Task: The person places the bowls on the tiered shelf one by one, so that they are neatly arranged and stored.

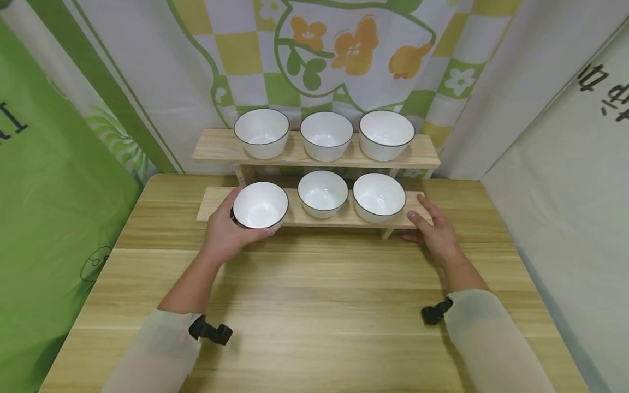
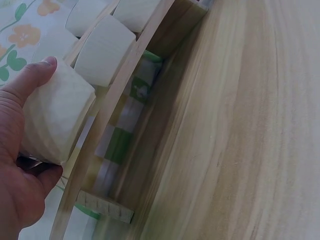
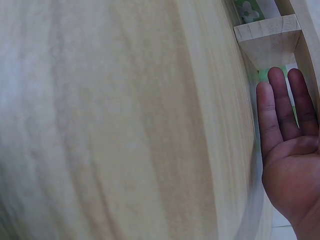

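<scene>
My left hand (image 1: pixel 227 234) grips a white bowl with a dark rim (image 1: pixel 260 204) at the left of the lower wooden shelf (image 1: pixel 290 218). In the left wrist view, its thumb lies along the bowl's ribbed side (image 2: pixel 57 112), with fingers below. Whether the base touches the shelf, I cannot tell. Near the shelf's right end is my right hand (image 1: pixel 439 234), thumb and a finger at board height, others lower. The right wrist view shows three fingers (image 3: pixel 282 110) straight beside the board. Two matching bowls, a middle one (image 1: pixel 322 192) and a right one (image 1: pixel 379 196), stand on this shelf.
The upper shelf (image 1: pixel 295 155) carries three similar bowls, a left one (image 1: pixel 261 134), a middle one (image 1: pixel 326 136) and a right one (image 1: pixel 386 135). Wooden supports (image 1: pixel 387 233) hold the rack on the table (image 1: pixel 324 305). A patterned cloth (image 1: pixel 344 54) hangs behind.
</scene>
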Available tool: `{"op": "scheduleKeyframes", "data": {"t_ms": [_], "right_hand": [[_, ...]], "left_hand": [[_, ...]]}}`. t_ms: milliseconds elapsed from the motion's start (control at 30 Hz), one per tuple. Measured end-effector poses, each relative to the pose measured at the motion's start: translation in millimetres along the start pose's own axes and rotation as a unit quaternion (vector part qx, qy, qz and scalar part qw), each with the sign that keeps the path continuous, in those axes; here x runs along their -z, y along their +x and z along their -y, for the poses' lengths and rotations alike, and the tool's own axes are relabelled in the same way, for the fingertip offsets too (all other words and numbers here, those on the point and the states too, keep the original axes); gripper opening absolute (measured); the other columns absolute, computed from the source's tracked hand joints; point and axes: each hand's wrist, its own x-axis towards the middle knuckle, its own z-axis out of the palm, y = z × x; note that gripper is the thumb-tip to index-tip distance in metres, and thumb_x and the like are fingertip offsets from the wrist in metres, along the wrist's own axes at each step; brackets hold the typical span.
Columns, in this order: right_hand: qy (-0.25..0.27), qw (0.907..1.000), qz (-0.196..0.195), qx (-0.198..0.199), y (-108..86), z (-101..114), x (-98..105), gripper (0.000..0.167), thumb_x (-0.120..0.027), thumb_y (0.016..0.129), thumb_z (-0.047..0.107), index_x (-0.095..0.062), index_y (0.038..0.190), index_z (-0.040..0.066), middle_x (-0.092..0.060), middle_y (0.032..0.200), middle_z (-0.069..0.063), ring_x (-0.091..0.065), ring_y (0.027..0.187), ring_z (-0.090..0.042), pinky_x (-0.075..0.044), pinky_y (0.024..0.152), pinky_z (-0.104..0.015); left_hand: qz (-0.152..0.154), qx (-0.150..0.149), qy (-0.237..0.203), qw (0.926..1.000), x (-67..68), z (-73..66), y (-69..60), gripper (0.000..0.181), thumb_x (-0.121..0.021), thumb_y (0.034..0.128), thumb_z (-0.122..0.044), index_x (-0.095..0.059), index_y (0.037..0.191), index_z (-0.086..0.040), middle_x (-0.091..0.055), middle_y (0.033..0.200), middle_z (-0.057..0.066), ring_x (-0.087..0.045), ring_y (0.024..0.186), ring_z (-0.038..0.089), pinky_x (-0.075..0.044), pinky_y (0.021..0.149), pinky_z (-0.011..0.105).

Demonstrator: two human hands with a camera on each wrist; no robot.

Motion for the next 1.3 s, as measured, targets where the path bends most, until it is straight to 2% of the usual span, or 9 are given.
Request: {"op": "scheduleKeyframes", "data": {"t_ms": [233,633,900,1067,1300], "right_hand": [[0.006,1.0000,0.000,-0.002,-0.8,0,1,0.082,-0.071,0.100,0.034,-0.024,0.167,0.027,-0.007,0.172,-0.017,-0.073,0.093,-0.010,-0.062,0.078,-0.036],[0.009,0.9999,-0.002,-0.011,0.5,0,2,0.079,-0.070,0.101,0.031,-0.024,0.166,0.031,-0.009,0.172,-0.016,-0.073,0.094,-0.011,-0.062,0.079,-0.037],[0.026,0.9995,0.004,-0.018,-1.5,5,-3,0.081,-0.069,0.102,0.026,-0.020,0.168,0.024,-0.004,0.172,-0.019,-0.074,0.090,-0.013,-0.062,0.080,-0.039],[0.033,0.9992,0.004,-0.023,-7.5,13,-5,0.082,-0.069,0.102,0.026,-0.021,0.168,0.024,-0.001,0.172,-0.019,-0.074,0.088,-0.014,-0.062,0.080,-0.039],[0.009,0.9998,-0.003,-0.016,-3.5,2,7,0.080,-0.069,0.102,0.030,-0.023,0.167,0.028,-0.002,0.173,-0.015,-0.073,0.090,-0.009,-0.062,0.078,-0.035]], "left_hand": [[-0.007,0.008,0.010,0.9999,-0.6,-0.6,8.2,0.127,-0.103,0.0575,-0.044,-0.037,0.161,-0.015,-0.046,0.157,0.012,-0.047,0.140,0.033,-0.042,0.111,0.055],[-0.016,0.016,0.009,0.9997,-2.6,4.5,20.1,0.126,-0.102,0.0616,-0.040,-0.032,0.163,-0.015,-0.045,0.158,0.013,-0.047,0.140,0.032,-0.039,0.114,0.054],[-0.021,0.026,0.014,0.9994,-4.3,6.6,25.2,0.126,-0.101,0.0636,-0.038,-0.029,0.164,-0.014,-0.044,0.158,0.015,-0.046,0.141,0.034,-0.038,0.115,0.054],[-0.017,0.016,0.009,0.9997,-5.9,6.8,26.6,0.125,-0.101,0.0645,-0.037,-0.029,0.164,-0.013,-0.045,0.157,0.015,-0.047,0.140,0.035,-0.039,0.114,0.055],[0.001,0.009,0.001,1.0000,-9.9,6.2,28.0,0.128,-0.099,0.0670,-0.040,-0.023,0.166,-0.014,-0.042,0.159,0.015,-0.045,0.141,0.034,-0.037,0.115,0.055]]}}
